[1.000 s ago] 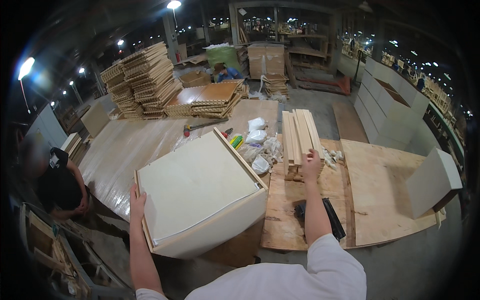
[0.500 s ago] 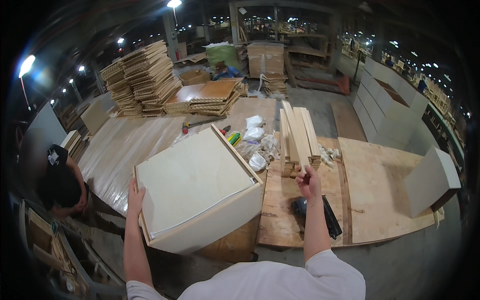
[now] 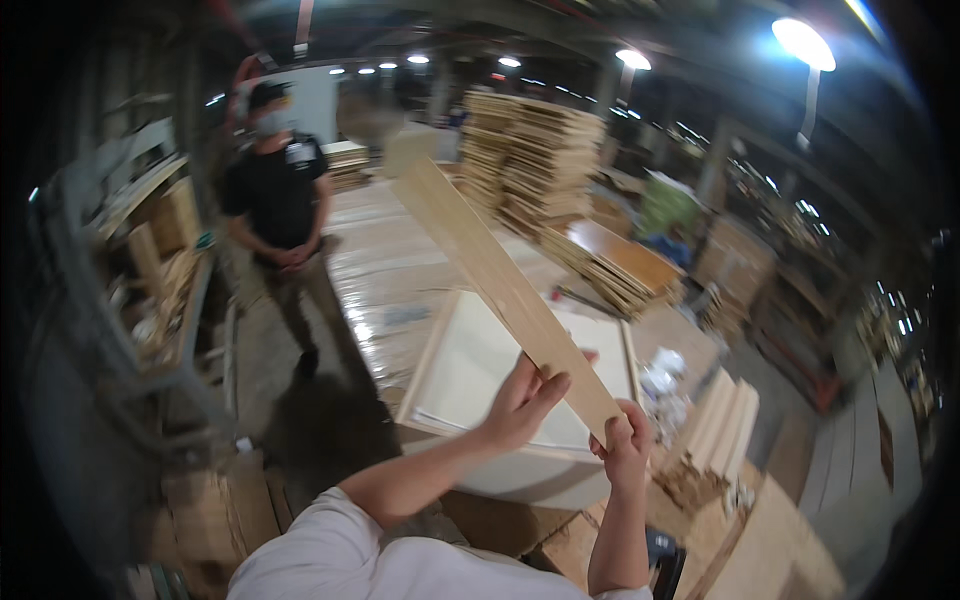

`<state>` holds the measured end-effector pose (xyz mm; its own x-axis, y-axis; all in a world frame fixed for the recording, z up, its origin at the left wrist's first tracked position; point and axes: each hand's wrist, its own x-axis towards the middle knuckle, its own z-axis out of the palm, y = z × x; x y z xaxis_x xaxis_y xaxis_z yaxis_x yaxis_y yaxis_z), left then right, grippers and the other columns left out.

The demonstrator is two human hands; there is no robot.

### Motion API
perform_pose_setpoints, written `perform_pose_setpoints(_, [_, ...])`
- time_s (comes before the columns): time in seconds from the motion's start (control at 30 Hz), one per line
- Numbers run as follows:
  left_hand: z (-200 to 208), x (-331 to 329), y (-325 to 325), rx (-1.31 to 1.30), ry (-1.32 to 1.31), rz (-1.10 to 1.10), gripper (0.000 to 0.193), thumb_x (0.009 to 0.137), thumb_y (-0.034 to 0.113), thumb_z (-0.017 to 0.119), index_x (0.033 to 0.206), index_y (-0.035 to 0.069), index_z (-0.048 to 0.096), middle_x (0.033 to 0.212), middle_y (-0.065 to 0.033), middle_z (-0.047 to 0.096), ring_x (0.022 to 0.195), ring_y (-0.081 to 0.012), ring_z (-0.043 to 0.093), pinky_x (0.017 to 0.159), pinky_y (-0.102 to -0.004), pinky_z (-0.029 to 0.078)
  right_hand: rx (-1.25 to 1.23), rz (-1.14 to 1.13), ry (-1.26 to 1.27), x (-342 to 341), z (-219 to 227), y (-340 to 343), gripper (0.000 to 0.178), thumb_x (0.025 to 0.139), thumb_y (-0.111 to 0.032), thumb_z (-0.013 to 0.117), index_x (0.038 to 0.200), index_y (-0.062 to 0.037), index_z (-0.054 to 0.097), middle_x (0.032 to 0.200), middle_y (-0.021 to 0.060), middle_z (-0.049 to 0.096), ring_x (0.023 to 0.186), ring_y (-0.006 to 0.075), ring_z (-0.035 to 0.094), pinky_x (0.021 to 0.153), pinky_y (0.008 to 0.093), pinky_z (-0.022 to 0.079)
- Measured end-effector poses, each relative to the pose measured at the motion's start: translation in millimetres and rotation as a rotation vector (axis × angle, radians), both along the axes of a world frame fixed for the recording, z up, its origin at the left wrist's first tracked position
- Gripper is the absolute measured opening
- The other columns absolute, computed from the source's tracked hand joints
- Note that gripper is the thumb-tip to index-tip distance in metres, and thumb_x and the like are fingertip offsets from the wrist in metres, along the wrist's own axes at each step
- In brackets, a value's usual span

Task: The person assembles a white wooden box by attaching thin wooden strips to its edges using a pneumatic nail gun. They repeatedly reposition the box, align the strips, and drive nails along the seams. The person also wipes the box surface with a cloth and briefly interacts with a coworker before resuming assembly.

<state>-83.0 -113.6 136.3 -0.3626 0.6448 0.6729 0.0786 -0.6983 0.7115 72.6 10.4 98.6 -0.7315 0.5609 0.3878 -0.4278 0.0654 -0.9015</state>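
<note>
A long flat wooden slat (image 3: 500, 290) is held up at a slant, its far end raised toward the upper left. My left hand (image 3: 522, 402) grips its edge along the lower part, thumb on the near side. At the lower end my right hand (image 3: 624, 440) is closed around it. Under the slat sits a pale box-like panel piece (image 3: 465, 345) with a raised wooden rim, partly hidden by my hands. More slats lie in a stack (image 3: 715, 425) to the right. A dark nail gun (image 3: 662, 555) rests beside my right forearm, partly hidden.
A person (image 3: 280, 190) in a dark shirt stands at the left by the film-covered table (image 3: 370, 255). Tall piles of panels (image 3: 535, 150) rise at the back. White plastic bags (image 3: 662, 375) lie near the slat stack. A rack (image 3: 165, 270) with wood pieces stands far left.
My right hand has lifted a slat off the stack and brought it over the box. My left hand has left the box's edge and now grips the slat. The view has swung left.
</note>
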Motion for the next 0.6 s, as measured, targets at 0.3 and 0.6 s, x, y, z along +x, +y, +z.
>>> perform_pose_setpoints(0.3, [-66.4, -31.7, -30.7, -0.044, 0.109, 0.452, 0.027, 0.095, 0.001, 0.052, 0.121, -0.003, 0.051, 0.116, -0.0153, 0.062, 0.107, -0.0185, 0.061, 0.088, -0.0306, 0.048, 0.763, -0.424, -0.066, -45.6, -7.6, -14.2, 0.026, 0.084, -0.017, 0.069, 0.103, 0.0008, 0.063, 0.083, 0.0099, 0.06, 0.08, 0.0229, 0.055, 0.074, 0.0349, 0.045])
perform_pose_setpoints(0.6, [-100.6, -48.7, -33.2, 0.059, 0.043, 0.179, 0.025, 0.099, 0.015, 0.049, 0.113, -0.004, 0.058, 0.106, -0.0116, 0.063, 0.099, -0.0193, 0.062, 0.085, -0.0325, 0.049, 0.776, -0.598, 0.064, -36.7, -19.8, -16.5, 0.031, 0.091, -0.016, 0.061, 0.116, 0.001, 0.054, 0.109, 0.0131, 0.048, 0.097, 0.0234, 0.05, 0.08, 0.0341, 0.044])
